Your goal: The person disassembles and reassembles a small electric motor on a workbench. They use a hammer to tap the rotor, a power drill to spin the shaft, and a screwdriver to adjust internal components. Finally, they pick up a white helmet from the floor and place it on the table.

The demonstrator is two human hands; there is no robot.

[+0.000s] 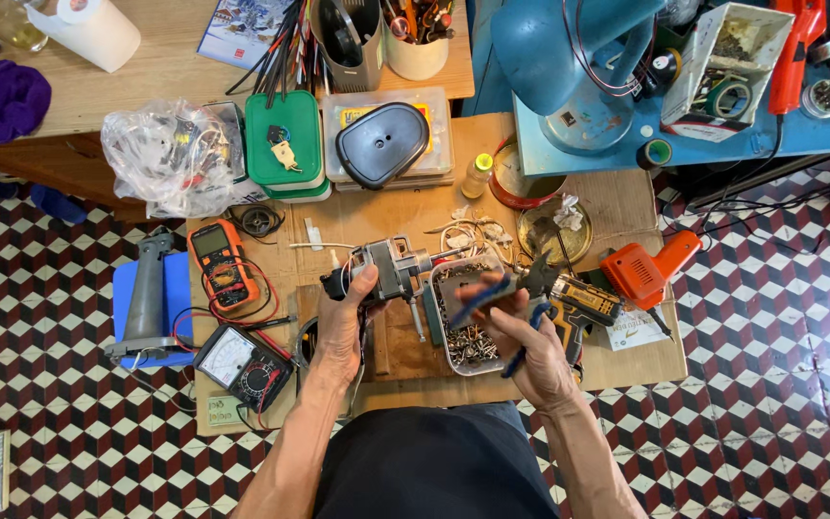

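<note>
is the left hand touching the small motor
Touching. The head view shows the left hand with its fingers wrapped around the small motor.

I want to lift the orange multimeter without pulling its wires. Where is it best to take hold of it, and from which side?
Grip the orange multimeter across its two long orange sides, near the upper end by the display, coming from above. It lies flat and face up on the cardboard, so both sides seem free. The red and black leads leave its lower end, so probably keep the hand away from there.
</note>
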